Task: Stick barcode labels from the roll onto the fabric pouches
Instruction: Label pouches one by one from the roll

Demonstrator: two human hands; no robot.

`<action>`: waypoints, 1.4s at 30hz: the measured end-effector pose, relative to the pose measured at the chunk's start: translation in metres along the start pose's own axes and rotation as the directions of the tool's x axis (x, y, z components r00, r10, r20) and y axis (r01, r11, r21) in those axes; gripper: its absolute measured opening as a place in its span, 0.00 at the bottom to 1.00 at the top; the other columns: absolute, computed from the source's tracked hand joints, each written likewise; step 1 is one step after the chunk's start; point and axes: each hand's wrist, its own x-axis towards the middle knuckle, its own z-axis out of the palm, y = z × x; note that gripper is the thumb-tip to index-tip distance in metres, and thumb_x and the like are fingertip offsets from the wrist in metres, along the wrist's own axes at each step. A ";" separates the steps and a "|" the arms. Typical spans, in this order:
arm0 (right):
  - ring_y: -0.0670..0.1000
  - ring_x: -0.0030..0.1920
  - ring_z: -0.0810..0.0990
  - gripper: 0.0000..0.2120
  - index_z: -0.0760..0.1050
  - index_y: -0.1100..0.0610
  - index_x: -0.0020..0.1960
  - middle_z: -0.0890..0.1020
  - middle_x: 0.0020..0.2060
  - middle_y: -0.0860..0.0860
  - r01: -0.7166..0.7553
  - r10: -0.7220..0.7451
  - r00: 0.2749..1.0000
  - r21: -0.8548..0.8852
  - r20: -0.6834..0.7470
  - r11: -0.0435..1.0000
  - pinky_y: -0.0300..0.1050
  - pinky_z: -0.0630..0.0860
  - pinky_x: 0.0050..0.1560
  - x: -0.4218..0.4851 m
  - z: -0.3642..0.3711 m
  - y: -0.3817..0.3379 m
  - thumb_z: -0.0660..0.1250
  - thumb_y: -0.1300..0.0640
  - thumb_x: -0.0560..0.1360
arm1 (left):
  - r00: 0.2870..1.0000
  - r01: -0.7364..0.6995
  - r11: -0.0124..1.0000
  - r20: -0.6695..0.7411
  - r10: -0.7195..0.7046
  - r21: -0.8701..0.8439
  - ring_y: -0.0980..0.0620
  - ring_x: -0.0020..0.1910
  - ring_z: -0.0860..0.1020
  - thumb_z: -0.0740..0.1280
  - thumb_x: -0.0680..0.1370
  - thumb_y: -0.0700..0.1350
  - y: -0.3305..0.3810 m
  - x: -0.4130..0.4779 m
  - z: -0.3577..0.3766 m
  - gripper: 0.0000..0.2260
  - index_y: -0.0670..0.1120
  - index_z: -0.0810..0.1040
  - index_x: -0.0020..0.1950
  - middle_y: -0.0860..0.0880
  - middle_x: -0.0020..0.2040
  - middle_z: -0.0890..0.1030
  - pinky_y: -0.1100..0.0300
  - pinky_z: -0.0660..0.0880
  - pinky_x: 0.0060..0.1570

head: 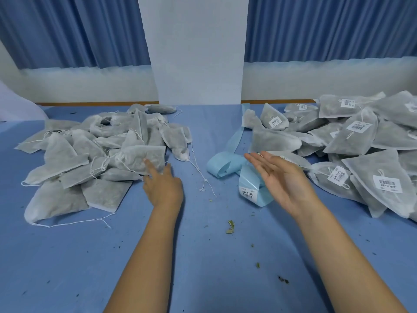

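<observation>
A heap of grey-white fabric pouches without labels (90, 154) lies on the left of the blue table. My left hand (162, 186) reaches to its right edge, a fingertip touching one pouch (144, 158); it holds nothing. A heap of pouches bearing barcode labels (361, 141) fills the right side. Between the heaps lies the light blue label strip (228, 166), partly unrolled, with one white barcode label (247, 192) showing at its near end. My right hand (284, 179) hovers open, palm up, just right of the strip, empty.
The table (203, 256) is covered in blue cloth strewn with small leaf crumbs (230, 227) and loose white strings (203, 179). A white pillar (198, 53) stands at the far edge, with blue curtains on either side.
</observation>
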 end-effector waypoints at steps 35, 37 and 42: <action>0.61 0.56 0.81 0.05 0.75 0.68 0.48 0.81 0.53 0.64 -0.054 0.069 0.992 -0.133 0.106 0.990 0.45 0.79 0.56 0.001 0.002 0.016 0.60 0.69 0.76 | 0.898 0.062 0.060 0.029 -0.438 -0.996 0.58 0.39 0.76 0.65 0.81 0.43 0.001 0.019 -0.011 0.10 0.47 0.77 0.40 0.55 0.38 0.78 0.68 0.73 0.40; 0.61 0.57 0.81 0.05 0.75 0.68 0.48 0.81 0.54 0.65 -0.047 0.067 0.989 -0.150 0.132 0.988 0.45 0.78 0.57 0.000 0.004 0.017 0.63 0.66 0.74 | 0.975 0.072 -0.126 0.096 -0.199 -0.989 0.57 0.42 0.80 0.63 0.81 0.38 0.010 0.013 -0.020 0.07 0.45 0.78 0.44 0.52 0.42 0.80 0.65 0.77 0.44; 0.57 0.57 0.81 0.22 0.74 0.68 0.58 0.81 0.57 0.62 -0.043 0.092 0.972 -0.220 0.214 0.975 0.46 0.76 0.61 -0.004 0.010 0.021 0.67 0.55 0.69 | 0.890 0.014 0.197 0.102 0.445 -0.980 0.60 0.32 0.74 0.63 0.73 0.34 0.032 -0.022 -0.028 0.09 0.48 0.73 0.47 0.54 0.40 0.78 0.69 0.71 0.33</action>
